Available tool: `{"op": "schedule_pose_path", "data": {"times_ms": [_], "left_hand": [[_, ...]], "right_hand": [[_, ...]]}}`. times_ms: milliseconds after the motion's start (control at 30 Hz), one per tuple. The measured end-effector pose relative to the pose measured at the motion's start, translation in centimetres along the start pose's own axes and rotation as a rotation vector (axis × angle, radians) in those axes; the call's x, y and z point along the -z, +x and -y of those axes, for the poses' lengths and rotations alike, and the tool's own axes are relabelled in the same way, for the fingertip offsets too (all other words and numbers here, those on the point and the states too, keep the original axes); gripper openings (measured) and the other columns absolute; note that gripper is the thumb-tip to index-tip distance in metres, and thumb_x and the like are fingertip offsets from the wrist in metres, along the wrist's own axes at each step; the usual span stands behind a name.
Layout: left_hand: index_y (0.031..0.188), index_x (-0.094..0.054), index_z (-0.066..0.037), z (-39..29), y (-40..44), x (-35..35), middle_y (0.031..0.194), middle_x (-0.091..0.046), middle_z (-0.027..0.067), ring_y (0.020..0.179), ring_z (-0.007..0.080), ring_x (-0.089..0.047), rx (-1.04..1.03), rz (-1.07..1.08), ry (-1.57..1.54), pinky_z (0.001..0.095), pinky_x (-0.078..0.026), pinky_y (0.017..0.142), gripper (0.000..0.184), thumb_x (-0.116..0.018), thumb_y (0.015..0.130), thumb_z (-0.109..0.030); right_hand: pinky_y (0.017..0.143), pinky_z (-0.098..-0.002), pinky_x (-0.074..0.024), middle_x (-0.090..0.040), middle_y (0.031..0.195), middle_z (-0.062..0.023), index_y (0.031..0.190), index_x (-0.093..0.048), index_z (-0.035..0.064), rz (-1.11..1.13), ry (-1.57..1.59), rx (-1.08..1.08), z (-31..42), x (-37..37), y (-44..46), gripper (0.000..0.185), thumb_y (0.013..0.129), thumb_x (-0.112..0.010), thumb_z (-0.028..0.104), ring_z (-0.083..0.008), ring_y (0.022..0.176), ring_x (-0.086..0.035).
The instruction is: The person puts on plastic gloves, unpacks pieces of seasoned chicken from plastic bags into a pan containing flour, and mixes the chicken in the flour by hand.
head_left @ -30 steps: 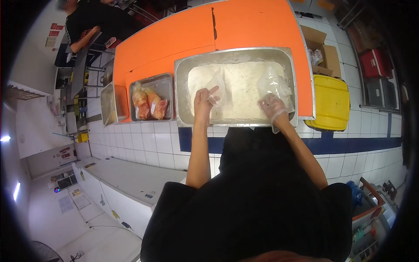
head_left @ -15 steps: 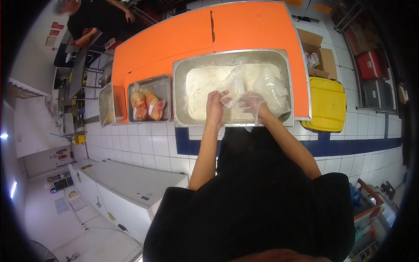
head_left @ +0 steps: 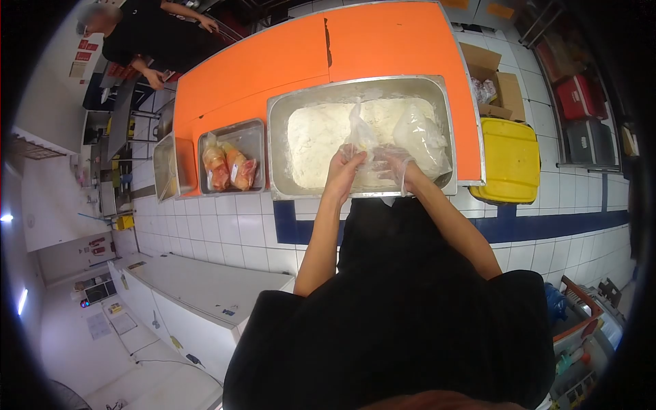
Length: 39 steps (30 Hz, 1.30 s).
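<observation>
Over a metal tub (head_left: 275, 137) of pale flour (head_left: 318, 137), my left hand (head_left: 347, 167) is closed on a thin clear plastic piece (head_left: 359, 130) that sticks up above the fingers. Whether it is a glove or a small bag, I cannot tell. My right hand (head_left: 398, 167) wears a loose clear plastic glove, bunched at the wrist. Its fingers are apart and point toward the left hand, close to the plastic. A clear plastic bag (head_left: 418, 137) with pale contents lies on the flour at the tub's right side.
Left of the tub, a metal tray (head_left: 260, 137) holds two bags of raw meat (head_left: 217, 167) on the orange table (head_left: 273, 55). An upright metal container (head_left: 166, 167) stands beyond it. At the right are a yellow-lidded bin (head_left: 509, 160) and a cardboard box (head_left: 509, 96). Another person (head_left: 157, 34) stands far left.
The clear plastic has shifted left and stands more upright at my left hand, whose fingers have closed further on it. My right hand stays nearly in place. The other person's arm has moved.
</observation>
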<state>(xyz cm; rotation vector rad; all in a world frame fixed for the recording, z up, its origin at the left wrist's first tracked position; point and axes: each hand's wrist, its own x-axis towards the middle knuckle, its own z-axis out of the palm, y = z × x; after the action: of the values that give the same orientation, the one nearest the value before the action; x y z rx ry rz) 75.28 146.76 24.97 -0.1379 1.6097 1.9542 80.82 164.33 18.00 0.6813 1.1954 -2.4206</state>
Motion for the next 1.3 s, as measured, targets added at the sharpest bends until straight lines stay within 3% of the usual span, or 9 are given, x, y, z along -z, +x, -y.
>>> {"op": "schedule_pose_path", "data": {"times_ms": [167, 300, 433, 667, 867, 933, 1033, 1167, 1300], "left_hand": [[0.119, -0.062, -0.003, 0.5, 0.3, 0.0, 0.106, -0.069, 0.0054, 0.094, 0.0121, -0.062, -0.021, 0.025, -0.030, 0.0294, -0.049, 0.086, 0.027, -0.070, 0.098, -0.018], [0.110, -0.062, -0.007, 1.3, 0.8, 0.4, 0.092, -0.064, 0.0003, 0.078, 0.0084, -0.057, 0.033, -0.104, 0.037, 0.0266, -0.045, 0.069, 0.017, -0.062, 0.103, -0.023], [0.098, -0.062, -0.010, 1.5, 1.3, 0.7, 0.079, -0.055, -0.0039, 0.067, 0.0075, -0.049, 0.103, -0.206, 0.088, 0.0256, -0.037, 0.057, 0.024, -0.055, 0.105, -0.032], [0.086, -0.062, -0.013, 1.8, 2.1, 1.3, 0.070, -0.048, -0.0055, 0.056, 0.0086, -0.041, 0.250, -0.207, 0.016, 0.0268, -0.032, 0.053, 0.031, -0.055, 0.106, -0.036], [0.107, -0.068, -0.006, 0.5, 0.9, -0.3, 0.090, -0.068, -0.0003, 0.073, 0.0100, -0.061, 0.213, -0.212, -0.292, 0.0265, -0.049, 0.066, 0.027, -0.058, 0.105, -0.030], [0.130, -0.060, -0.004, 1.5, 1.5, 2.0, 0.120, -0.066, 0.0076, 0.113, 0.0216, -0.062, 0.168, -0.013, -0.306, 0.0370, -0.048, 0.100, 0.033, -0.055, 0.106, -0.026], [0.130, -0.060, -0.004, 0.9, 1.2, 2.6, 0.126, -0.065, 0.0088, 0.119, 0.0219, -0.061, 0.166, 0.114, -0.447, 0.0374, -0.048, 0.102, 0.034, -0.057, 0.104, -0.026], [0.129, -0.061, -0.004, 0.0, 0.4, 1.2, 0.126, -0.065, 0.0085, 0.121, 0.0227, -0.060, 0.084, 0.039, -0.294, 0.0376, -0.047, 0.104, 0.036, -0.058, 0.104, -0.030], [0.121, -0.064, -0.003, -0.2, -0.2, 0.6, 0.109, -0.070, 0.0056, 0.099, 0.0157, -0.064, 0.003, -0.152, 0.023, 0.0313, -0.050, 0.088, 0.031, -0.066, 0.100, -0.027]], "right_hand": [[0.089, -0.0439, -0.0558, -0.065, 0.126, -0.0081, 0.127, -0.060, 0.0107, 0.068, 0.102, 0.075, -2.6, 1.9, 1.5, 0.030, 0.106, -0.059, 0.031, -0.0233, 0.113, -0.064], [0.091, -0.0437, -0.0555, -0.066, 0.124, -0.0089, 0.126, -0.061, 0.0098, 0.116, 0.226, 0.043, -1.9, 1.9, 1.4, 0.029, 0.106, -0.058, 0.030, -0.0229, 0.113, -0.064], [0.097, -0.0428, -0.0532, -0.065, 0.127, -0.0113, 0.132, -0.058, 0.0065, 0.210, 0.319, 0.017, -2.4, 1.8, 1.7, 0.033, 0.108, -0.053, 0.028, -0.0256, 0.114, -0.064], [0.111, -0.0460, -0.0483, -0.062, 0.134, -0.0166, 0.137, -0.054, -0.0016, 0.368, 0.526, -0.071, -1.1, 0.7, 1.6, 0.038, 0.108, -0.048, 0.023, -0.0296, 0.126, -0.060], [0.094, -0.0391, -0.0531, -0.069, 0.117, -0.0088, 0.131, -0.061, 0.0058, 0.202, 0.460, -0.005, -1.9, 2.0, 2.5, 0.038, 0.104, -0.058, 0.032, -0.0209, 0.109, -0.065], [0.092, -0.0382, -0.0527, -0.069, 0.115, -0.0082, 0.128, -0.062, 0.0069, 0.219, 0.413, 0.033, -1.8, 2.5, 2.0, 0.035, 0.104, -0.060, 0.032, -0.0203, 0.106, -0.065], [0.090, -0.0388, -0.0534, -0.067, 0.115, -0.0078, 0.126, -0.061, 0.0057, 0.207, 0.325, 0.090, -0.9, 1.5, 0.5, 0.032, 0.104, -0.062, 0.028, -0.0205, 0.104, -0.064], [0.081, -0.0362, -0.0551, -0.066, 0.109, -0.0065, 0.122, -0.062, 0.0044, 0.126, 0.210, 0.153, 0.2, 0.9, -0.5, 0.025, 0.102, -0.066, 0.018, -0.0177, 0.097, -0.064], [0.077, -0.0332, -0.0556, -0.066, 0.102, -0.0056, 0.114, -0.063, 0.0053, 0.047, 0.066, 0.163, 1.6, -0.3, -1.4, 0.018, 0.099, -0.069, 0.012, -0.0152, 0.092, -0.065]]}}
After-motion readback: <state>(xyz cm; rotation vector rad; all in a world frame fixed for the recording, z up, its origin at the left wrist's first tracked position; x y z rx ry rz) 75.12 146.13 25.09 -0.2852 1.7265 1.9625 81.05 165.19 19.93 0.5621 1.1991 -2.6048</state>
